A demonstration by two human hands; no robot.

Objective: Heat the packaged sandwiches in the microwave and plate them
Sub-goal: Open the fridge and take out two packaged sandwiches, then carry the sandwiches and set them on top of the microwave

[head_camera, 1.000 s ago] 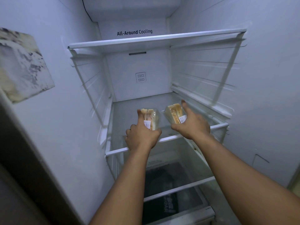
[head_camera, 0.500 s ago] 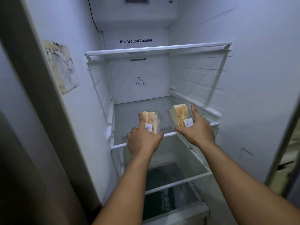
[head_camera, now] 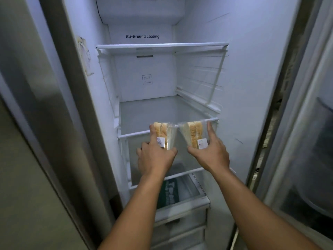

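Note:
I hold two packaged sandwiches in clear wedge wrappers in front of an open fridge. My left hand (head_camera: 154,158) grips the left sandwich (head_camera: 163,134) from below, thumb up its left side. My right hand (head_camera: 210,154) grips the right sandwich (head_camera: 193,135), with fingers along its right edge. Both packs carry a small white label and stand upright, side by side, level with the front rim of the middle glass shelf (head_camera: 133,133). Neither pack rests on the shelf.
The fridge compartment holds an upper glass shelf (head_camera: 162,46), a lower shelf and a drawer with a dark green item (head_camera: 167,194). The fridge's steel divider (head_camera: 59,105) stands at my left. The open door with bins (head_camera: 306,141) is at my right.
Both hands have drawn the sandwiches back from over the middle shelf to its front edge and slightly lower. The view has pulled away from the fridge, showing the door frames.

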